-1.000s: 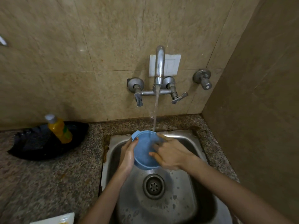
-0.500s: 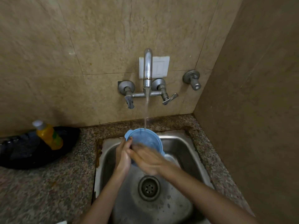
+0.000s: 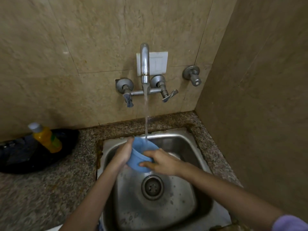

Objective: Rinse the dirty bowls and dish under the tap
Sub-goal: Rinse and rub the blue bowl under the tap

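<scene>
A blue bowl is held tilted over the steel sink, its mouth turned up and away toward the wall. Water runs from the tap in a thin stream into the bowl's rim. My left hand grips the bowl's left side. My right hand wraps its fingers around the bowl's outer wall and base on the right. No other bowl or dish shows in the sink.
The drain lies below the hands in the wet basin. A yellow bottle stands on a black tray on the speckled granite counter at left. Tiled walls close in behind and at right.
The bowl has tipped from facing me to mouth-upward. My right hand has gone from rubbing inside the bowl to holding its outer wall. The view has shifted slightly.
</scene>
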